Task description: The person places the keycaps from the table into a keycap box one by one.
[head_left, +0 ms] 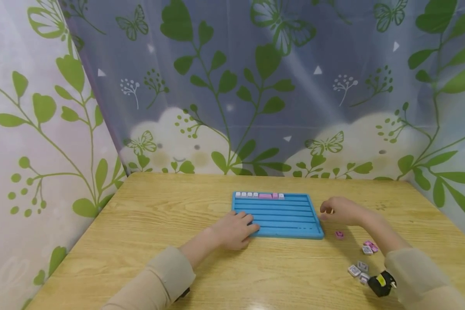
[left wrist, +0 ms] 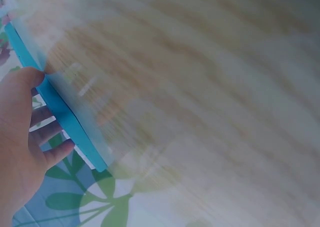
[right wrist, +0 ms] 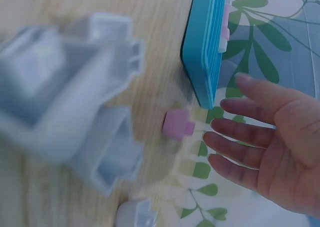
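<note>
While keycaps (head_left: pixel 354 271) at right lie unset, the tray (head_left: pixel 283 218), far row (head_left: pixel 265 196) part-filled, is gripped by the left hand (head_left: pixel 234 230), the relaxed right hand (head_left: pixel 345 211) empty.

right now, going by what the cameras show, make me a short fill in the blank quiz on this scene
1. The ridged tray is coloured ____.
2. The person's ____ hand holds the tray's edge.
3. The widest keycap in the tray's row is coloured ____.
4. As the person sees it, the loose pink keycap nearest the tray lies off its ____ side, on the table.

Missing words: blue; left; pink; right.
</note>
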`<control>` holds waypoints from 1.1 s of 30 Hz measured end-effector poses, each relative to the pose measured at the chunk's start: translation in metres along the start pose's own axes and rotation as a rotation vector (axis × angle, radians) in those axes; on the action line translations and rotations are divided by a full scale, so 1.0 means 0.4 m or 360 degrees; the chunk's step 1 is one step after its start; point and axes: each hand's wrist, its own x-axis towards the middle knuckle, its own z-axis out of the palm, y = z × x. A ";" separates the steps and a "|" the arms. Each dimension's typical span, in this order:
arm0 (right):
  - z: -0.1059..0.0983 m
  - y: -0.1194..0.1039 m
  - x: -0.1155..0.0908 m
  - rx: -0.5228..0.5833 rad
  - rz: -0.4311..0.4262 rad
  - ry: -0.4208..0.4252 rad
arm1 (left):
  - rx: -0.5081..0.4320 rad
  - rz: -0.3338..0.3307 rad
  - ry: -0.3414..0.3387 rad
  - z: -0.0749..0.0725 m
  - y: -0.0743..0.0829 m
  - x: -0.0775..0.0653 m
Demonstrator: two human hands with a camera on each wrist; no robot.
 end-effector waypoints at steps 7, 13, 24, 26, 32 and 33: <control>0.008 0.016 -0.023 0.0001 0.0069 -0.0154 | 0.0010 0.0000 0.0015 0.000 -0.003 -0.001; 0.014 0.010 -0.025 -0.0021 0.0130 -0.0206 | 0.0017 0.0012 0.0028 0.001 -0.005 0.000; 0.029 0.010 -0.029 0.0009 0.0168 -0.0207 | 0.0019 0.0002 0.0010 0.000 -0.003 0.001; 0.027 0.008 -0.033 0.0028 0.0187 -0.0225 | 0.0018 0.0000 -0.0001 0.000 -0.003 0.001; 0.024 0.007 -0.044 0.0022 0.0195 -0.0285 | 0.0018 -0.0002 0.0021 -0.001 0.001 -0.003; 0.024 0.006 -0.045 0.0023 0.0193 -0.0295 | 0.0018 -0.0001 0.0028 -0.001 0.001 -0.004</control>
